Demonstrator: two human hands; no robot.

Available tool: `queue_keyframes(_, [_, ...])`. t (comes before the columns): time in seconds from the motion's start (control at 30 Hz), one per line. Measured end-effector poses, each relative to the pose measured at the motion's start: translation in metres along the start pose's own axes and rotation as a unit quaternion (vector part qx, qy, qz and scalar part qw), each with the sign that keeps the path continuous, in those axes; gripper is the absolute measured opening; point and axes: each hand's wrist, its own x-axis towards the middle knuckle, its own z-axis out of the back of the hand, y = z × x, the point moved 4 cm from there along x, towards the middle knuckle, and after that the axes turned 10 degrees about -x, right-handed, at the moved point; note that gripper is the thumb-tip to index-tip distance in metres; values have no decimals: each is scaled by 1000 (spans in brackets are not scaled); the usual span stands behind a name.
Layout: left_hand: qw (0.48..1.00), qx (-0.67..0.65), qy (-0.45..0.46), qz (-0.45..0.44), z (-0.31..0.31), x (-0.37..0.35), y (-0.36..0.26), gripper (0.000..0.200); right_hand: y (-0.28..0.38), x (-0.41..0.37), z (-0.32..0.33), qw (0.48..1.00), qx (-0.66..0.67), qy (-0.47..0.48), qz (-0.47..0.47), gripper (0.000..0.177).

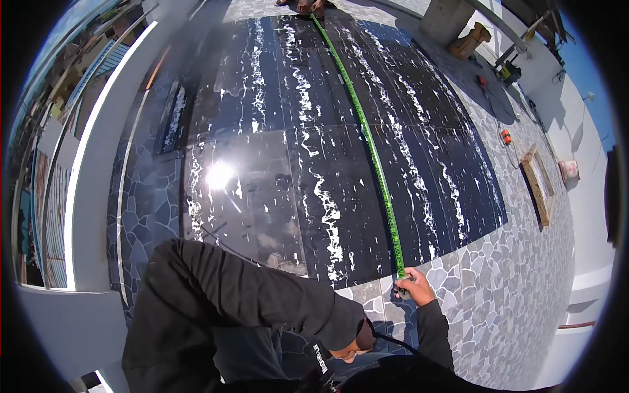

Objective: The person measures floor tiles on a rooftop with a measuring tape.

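My right hand (418,287) is closed around the case of a tape measure (404,293) at the near edge of the dark panels. From it a green tape blade (365,134) runs out across the panels (255,154) to the far edge. Another person's hands (311,6) are at the blade's far end. Low in front of my body is my left hand (352,348), bent inward at the end of a black sleeve; its fingers are mostly hidden. The panels are glossy black with ragged white streaks, and sun glare covers part of them.
Grey stone-patterned tiles (488,285) surround the panels. A white parapet (98,170) borders the left. On the right are a wooden frame (536,187), an orange object (506,136), a pale sack (569,171), and a dark tool with cables (509,72).
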Motion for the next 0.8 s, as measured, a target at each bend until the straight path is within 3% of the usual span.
queue_keyframes(0.13, [999,-48,6,20,7,3,11,30,-7,10,-4,999,-37,-2,5,25])
queue_keyframes(0.17, [1000,-20,-6,2,18,2,13,32,-7,8,-5,999,-37,-11,12,25])
queue_keyframes(0.2, [994,-42,-79,-66,29,-8,25,35,-6,5,-7,999,-33,6,7,27])
queue_keyframes(0.27, [990,-57,-7,133,51,-5,41,46,-20,7,-9,999,-41,9,6,32])
queue_keyframes(0.3, [978,-86,-30,189,59,-8,49,46,-29,11,-9,998,-58,5,10,36])
queue_keyframes(0.33, [981,-78,-96,152,65,-12,54,47,-15,3,-10,995,-91,-19,17,33])
queue_keyframes(0.4, [966,-125,-132,182,72,-15,68,46,-3,1,-11,991,-130,-34,27,31])
queue_keyframes(0.5, [971,-78,-111,195,78,-12,53,45,-5,7,-11,996,-79,41,-4,34])
queue_keyframes(0.53, [973,-80,-98,192,75,-9,50,45,-2,7,-9,996,-69,36,-30,33])
queue_keyframes(0.6, [977,-135,-90,139,71,-4,44,47,-1,12,-7,996,-83,14,13,32])
queue_keyframes(0.8, [971,-140,-89,169,77,-2,49,48,-13,37,0,993,-97,-18,60,33])
